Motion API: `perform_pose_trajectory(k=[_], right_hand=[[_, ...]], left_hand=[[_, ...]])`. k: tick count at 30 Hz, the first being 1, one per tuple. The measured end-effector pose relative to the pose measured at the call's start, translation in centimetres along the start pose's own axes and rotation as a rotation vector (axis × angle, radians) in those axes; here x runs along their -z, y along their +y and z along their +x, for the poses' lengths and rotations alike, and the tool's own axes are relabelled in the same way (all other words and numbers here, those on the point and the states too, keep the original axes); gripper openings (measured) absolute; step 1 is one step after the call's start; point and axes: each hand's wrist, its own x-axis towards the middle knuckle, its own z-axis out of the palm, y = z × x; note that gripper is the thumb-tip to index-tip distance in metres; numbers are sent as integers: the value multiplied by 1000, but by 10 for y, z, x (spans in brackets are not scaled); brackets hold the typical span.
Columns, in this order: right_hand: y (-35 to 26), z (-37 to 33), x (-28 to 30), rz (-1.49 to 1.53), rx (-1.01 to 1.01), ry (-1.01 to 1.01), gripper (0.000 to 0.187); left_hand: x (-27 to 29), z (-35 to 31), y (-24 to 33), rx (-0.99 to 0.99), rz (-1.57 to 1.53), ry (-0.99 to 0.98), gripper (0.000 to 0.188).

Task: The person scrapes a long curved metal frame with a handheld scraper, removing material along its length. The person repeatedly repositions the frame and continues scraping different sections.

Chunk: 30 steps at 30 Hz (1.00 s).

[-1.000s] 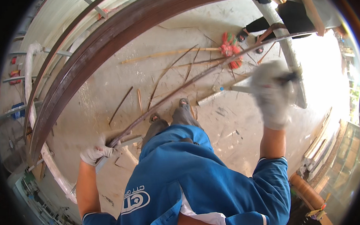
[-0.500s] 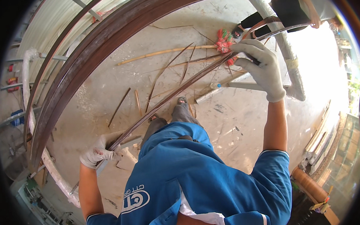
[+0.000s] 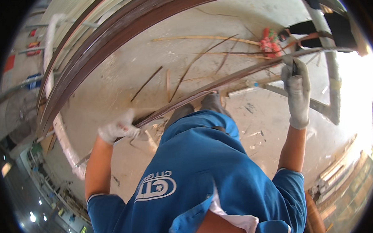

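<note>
A long dark brown strip runs slantwise in front of me, from lower left to upper right. My left hand, in a whitish work glove, is closed around its left end; motion blurs the fingertips. My right hand, gloved too, stands upright just under the strip's right part. Its fingers are folded on a small, narrow black object, whose kind I cannot make out. Whether this hand also touches the strip is unclear. At the far right, another person's hand is by the strip's far end.
Large brown curved-looking beams lie across the far left on wrapped supports. Another wrapped post stands at right, beside a person in black. Thin offcuts and red-green plastic litter the floor. Boards lie lower right.
The view has shifted, moving the scene rightward. My right hand has turned and dropped to the strip's near side, now showing the black object. My left hand stays at the left end.
</note>
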Motion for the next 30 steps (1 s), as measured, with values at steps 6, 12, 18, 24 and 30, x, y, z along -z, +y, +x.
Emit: perform_pose_trajectory(k=[6,12,18,24,30], right_hand=[[32,-35,-21,273,-79,63,34],[49,-88,-58,201,-120,218,25],[26,-126,-109,216,-108,313,26],[14,-162,-150,-221,-17,4,22],[8,-183,-182,10,-247,65,17]], left_hand=[[0,-3,6,82,114,-14,68],[-8,-4,7,62,30,2,92],[-10,-5,-5,41,23,-22,92],[-6,-3,-6,2,52,-54,78],[0,-2,-6,21,68,-68,81]])
